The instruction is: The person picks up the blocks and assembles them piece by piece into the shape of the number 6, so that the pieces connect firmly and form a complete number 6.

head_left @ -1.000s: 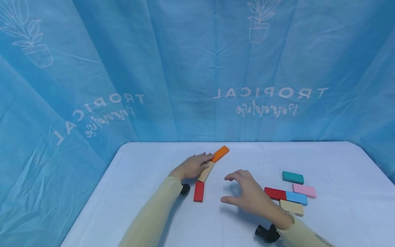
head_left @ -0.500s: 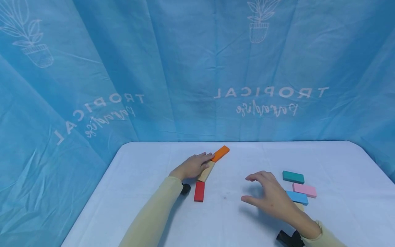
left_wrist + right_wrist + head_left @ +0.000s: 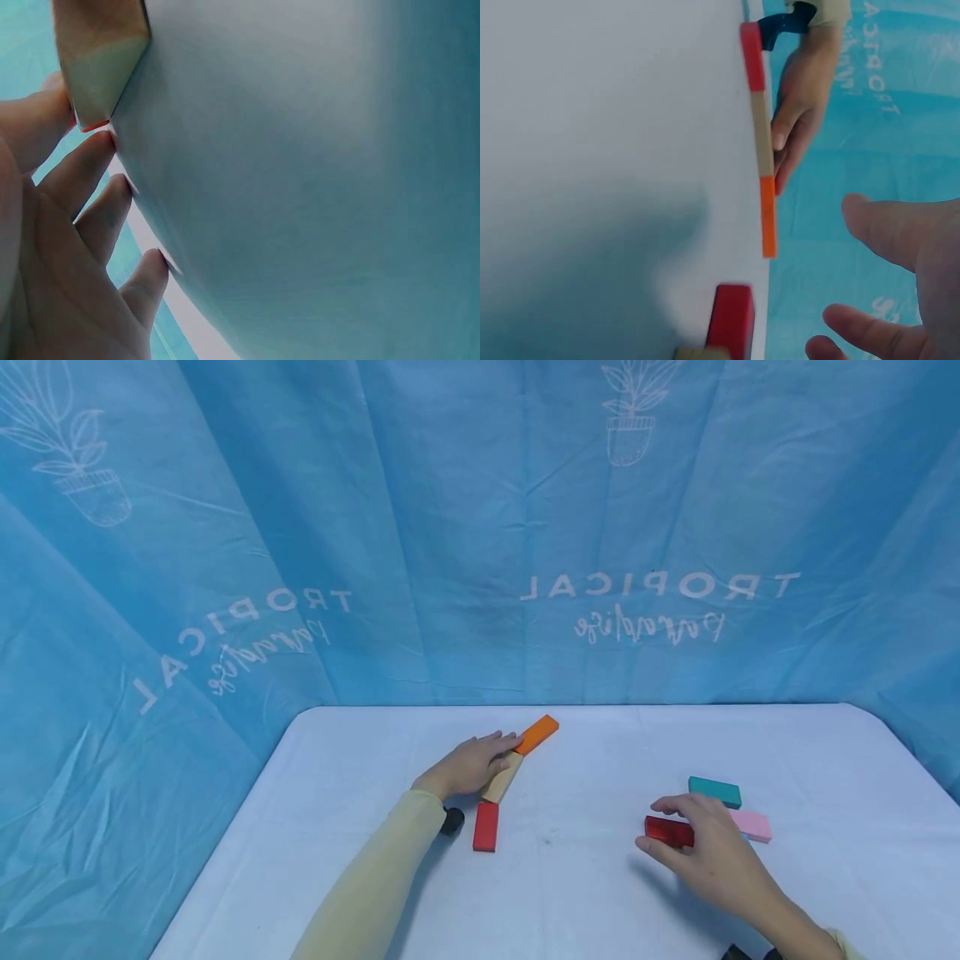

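Note:
A row of three flat blocks slants across the table: a red block (image 3: 486,827) nearest, a plain wooden block (image 3: 503,780) in the middle, an orange block (image 3: 539,734) farthest. My left hand (image 3: 467,766) rests beside the wooden one, fingers extended, fingertips at the orange block's near end. In the left wrist view, the wooden block (image 3: 101,56) stands by the thumb and forefinger. Over a second red block (image 3: 663,832), my right hand (image 3: 712,852) hovers with thumb and fingers spread apart. The right wrist view shows a gap between that red block (image 3: 731,319) and the fingers.
Behind the right hand lie a teal block (image 3: 715,791) and a pink block (image 3: 752,826). The hand almost covers a blue block. A wooden block (image 3: 701,354) peeks in at the right wrist view's bottom. A blue curtain (image 3: 480,568) hangs behind the white table (image 3: 360,743).
My right hand has moved right, from near the table's middle to over the loose red block. The left hand and the row of blocks have stayed put.

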